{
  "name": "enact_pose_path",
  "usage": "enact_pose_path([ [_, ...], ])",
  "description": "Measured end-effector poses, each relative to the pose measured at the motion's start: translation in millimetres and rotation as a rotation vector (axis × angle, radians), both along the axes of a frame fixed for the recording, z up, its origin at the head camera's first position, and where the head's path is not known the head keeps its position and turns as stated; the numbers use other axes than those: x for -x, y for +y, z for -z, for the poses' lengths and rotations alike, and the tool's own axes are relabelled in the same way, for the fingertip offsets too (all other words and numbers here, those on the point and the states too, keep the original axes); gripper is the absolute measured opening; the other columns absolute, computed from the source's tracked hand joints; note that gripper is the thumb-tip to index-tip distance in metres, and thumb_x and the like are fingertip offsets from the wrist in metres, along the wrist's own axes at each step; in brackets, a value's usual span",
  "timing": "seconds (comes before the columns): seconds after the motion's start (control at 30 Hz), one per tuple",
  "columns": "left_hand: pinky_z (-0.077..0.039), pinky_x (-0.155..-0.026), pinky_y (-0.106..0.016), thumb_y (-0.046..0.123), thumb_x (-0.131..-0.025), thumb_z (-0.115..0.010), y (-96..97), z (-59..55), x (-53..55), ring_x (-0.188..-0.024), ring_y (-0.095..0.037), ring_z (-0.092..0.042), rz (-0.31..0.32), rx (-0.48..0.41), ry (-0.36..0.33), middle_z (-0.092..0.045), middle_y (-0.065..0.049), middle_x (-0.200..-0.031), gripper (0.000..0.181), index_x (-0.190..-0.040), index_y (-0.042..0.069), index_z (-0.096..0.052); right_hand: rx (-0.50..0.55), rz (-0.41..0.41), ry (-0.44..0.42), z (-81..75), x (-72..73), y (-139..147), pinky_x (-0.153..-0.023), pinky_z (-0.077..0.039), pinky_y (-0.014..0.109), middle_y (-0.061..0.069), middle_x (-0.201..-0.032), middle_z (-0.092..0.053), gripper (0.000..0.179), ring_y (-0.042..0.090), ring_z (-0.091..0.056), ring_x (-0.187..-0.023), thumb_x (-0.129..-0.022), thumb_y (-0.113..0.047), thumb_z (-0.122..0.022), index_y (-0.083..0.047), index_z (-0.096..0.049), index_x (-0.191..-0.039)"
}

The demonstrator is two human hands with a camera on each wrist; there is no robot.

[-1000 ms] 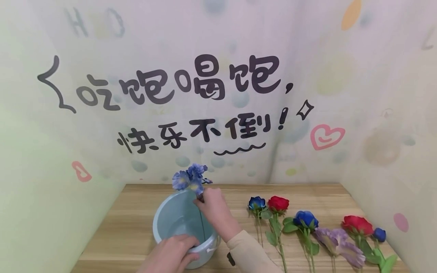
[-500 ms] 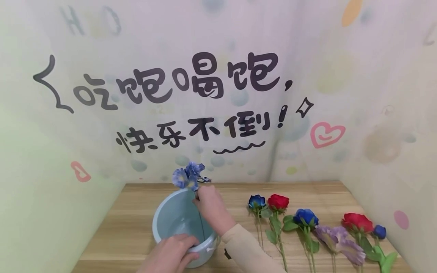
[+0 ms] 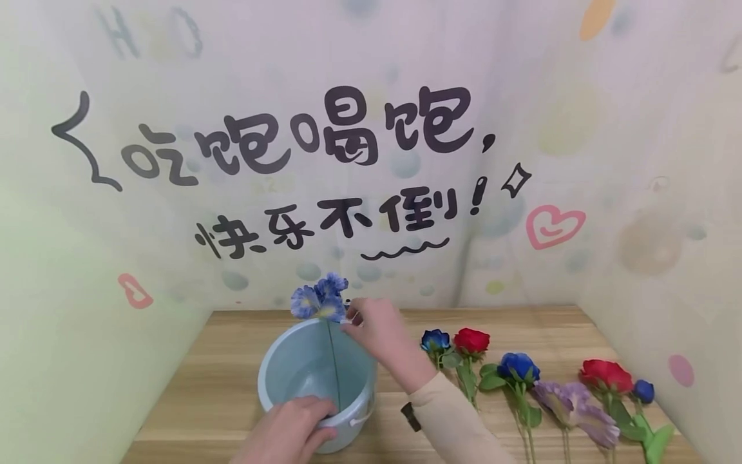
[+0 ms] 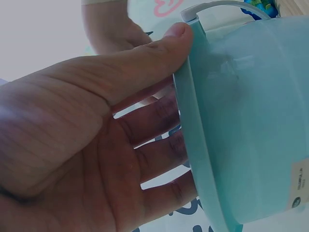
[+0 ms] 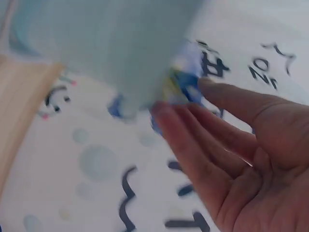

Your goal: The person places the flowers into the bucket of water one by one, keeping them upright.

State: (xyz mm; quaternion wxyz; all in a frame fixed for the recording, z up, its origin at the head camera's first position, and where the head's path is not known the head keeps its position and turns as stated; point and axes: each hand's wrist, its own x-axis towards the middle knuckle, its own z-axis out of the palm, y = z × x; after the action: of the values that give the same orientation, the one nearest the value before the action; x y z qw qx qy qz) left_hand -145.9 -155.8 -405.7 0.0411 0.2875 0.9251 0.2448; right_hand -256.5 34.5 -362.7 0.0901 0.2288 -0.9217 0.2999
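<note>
A light blue bucket (image 3: 272,361) stands on the table. My left hand (image 3: 290,428) grips its near rim; in the left wrist view the thumb lies outside the bucket wall (image 4: 256,106) and the fingers go inside. A blue iris (image 3: 320,301) stands in the bucket, its thin stem reaching down inside and its bloom above the far rim. My right hand (image 3: 379,332) is just right of the bloom, thumb and fingers apart with nothing between them. In the right wrist view the blurred blue petals (image 5: 186,87) show beyond the fingertips.
On the wooden table (image 3: 191,386) to the right lie a small blue rose (image 3: 435,340), a red rose (image 3: 471,340), a larger blue rose (image 3: 518,366), a purple iris (image 3: 576,409), another red rose (image 3: 605,376) and a blue bud (image 3: 643,391). A printed wall backdrop (image 3: 371,38) stands behind.
My right hand has let go of the iris stem and drawn back to the right. The iris now stands by itself in the bucket. The left hand stays on the rim.
</note>
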Motion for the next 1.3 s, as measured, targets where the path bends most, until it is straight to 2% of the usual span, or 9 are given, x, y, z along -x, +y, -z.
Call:
enact_pose_path([
  [0.13, -0.054, -0.069, -0.028, 0.027, -0.100, -0.074, 0.1, 0.9, -2.4, -0.081, -0.002, -0.062, -0.004, -0.003, 0.007, -0.071, 0.007, -0.093, 0.016, -0.107, 0.013, -0.074, -0.015, 0.079, -0.067, -16.3, -3.2, 33.5, -0.072, -0.060, 0.035, 0.003, -0.104, -0.078, 0.025, 0.019, -0.075, -0.091, -0.098, -0.035, -0.077, -0.013, -0.077, -0.110],
  [0.27, -0.054, -0.069, -0.029, 0.026, -0.098, -0.076, 0.4, 1.6, -4.9, -0.082, -0.003, -0.063, -0.010, -0.004, 0.061, -0.071, 0.006, -0.094, 0.016, -0.107, 0.013, -0.074, -0.042, 0.191, -0.070, -18.7, 5.7, 73.2, -0.081, -0.060, 0.047, 0.008, -0.117, -0.077, 0.036, 0.027, -0.074, -0.102, -0.098, -0.040, -0.076, -0.012, -0.075, -0.119],
  [0.4, -0.054, -0.068, -0.030, 0.027, -0.097, -0.076, -0.1, -0.5, -5.2, -0.081, -0.006, -0.063, -0.020, 0.005, 0.110, -0.070, 0.007, -0.093, 0.016, -0.106, 0.014, -0.074, -0.077, 0.290, -0.117, -7.3, 24.1, 108.5, -0.094, -0.055, 0.056, 0.018, -0.129, -0.071, 0.050, 0.038, -0.068, -0.115, -0.097, -0.040, -0.076, -0.002, -0.069, -0.130],
  [0.53, -0.055, -0.070, -0.031, 0.026, -0.097, -0.076, -1.2, -3.5, -5.2, -0.082, -0.005, -0.064, -0.030, 0.010, 0.094, -0.070, 0.008, -0.093, 0.015, -0.107, 0.014, -0.074, -0.089, 0.334, -0.216, 14.4, 39.3, 128.3, -0.102, -0.051, 0.059, 0.031, -0.138, -0.062, 0.066, 0.046, -0.061, -0.122, -0.095, -0.036, -0.078, 0.009, -0.057, -0.140],
  [0.67, -0.056, -0.071, -0.031, 0.025, -0.097, -0.076, -1.9, -3.6, -5.4, -0.084, -0.004, -0.064, -0.033, 0.009, 0.085, -0.071, 0.009, -0.094, 0.015, -0.107, 0.014, -0.075, -0.086, 0.322, -0.281, 40.4, 48.7, 134.5, -0.104, -0.049, 0.060, 0.036, -0.141, -0.057, 0.075, 0.049, -0.059, -0.125, -0.095, -0.037, -0.079, 0.012, -0.051, -0.144],
  [0.83, -0.055, -0.071, -0.030, 0.027, -0.099, -0.075, -0.7, 1.3, -5.3, -0.085, -0.004, -0.064, 0.008, -0.007, 0.081, -0.071, 0.007, -0.094, 0.016, -0.106, 0.013, -0.074, -0.112, 0.283, -0.289, 72.0, 52.8, 134.5, -0.105, -0.048, 0.061, 0.034, -0.140, -0.058, 0.072, 0.051, -0.056, -0.129, -0.095, -0.034, -0.080, 0.012, -0.053, -0.143],
  [1.1, -0.054, -0.071, -0.028, 0.028, -0.099, -0.074, -2.7, 5.4, -2.7, -0.082, -0.001, -0.059, 0.032, -0.006, 0.008, -0.069, 0.008, -0.090, 0.015, -0.103, 0.014, -0.073, -0.151, 0.345, -0.334, 108.6, 50.5, 124.3, -0.096, -0.050, 0.069, 0.034, -0.143, -0.052, 0.067, 0.054, -0.045, -0.133, -0.091, -0.031, -0.085, 0.005, -0.059, -0.141],
  [1.17, -0.054, -0.072, -0.028, 0.028, -0.099, -0.075, -2.9, 5.2, -2.0, -0.082, -0.001, -0.060, 0.027, -0.006, -0.004, -0.069, 0.008, -0.090, 0.016, -0.104, 0.013, -0.073, -0.159, 0.348, -0.336, 113.4, 52.3, 122.7, -0.093, -0.051, 0.068, 0.032, -0.138, -0.055, 0.062, 0.052, -0.049, -0.128, -0.089, -0.030, -0.086, 0.003, -0.062, -0.137],
  [1.3, -0.054, -0.071, -0.027, 0.028, -0.099, -0.075, -5.2, 3.0, -1.0, -0.082, 0.000, -0.060, 0.031, -0.015, 0.036, -0.069, 0.007, -0.090, 0.015, -0.103, 0.013, -0.073, -0.169, 0.348, -0.313, 111.5, 58.0, 118.1, -0.085, -0.054, 0.064, 0.026, -0.123, -0.062, 0.047, 0.047, -0.055, -0.115, -0.087, -0.025, -0.087, -0.001, -0.069, -0.122],
])
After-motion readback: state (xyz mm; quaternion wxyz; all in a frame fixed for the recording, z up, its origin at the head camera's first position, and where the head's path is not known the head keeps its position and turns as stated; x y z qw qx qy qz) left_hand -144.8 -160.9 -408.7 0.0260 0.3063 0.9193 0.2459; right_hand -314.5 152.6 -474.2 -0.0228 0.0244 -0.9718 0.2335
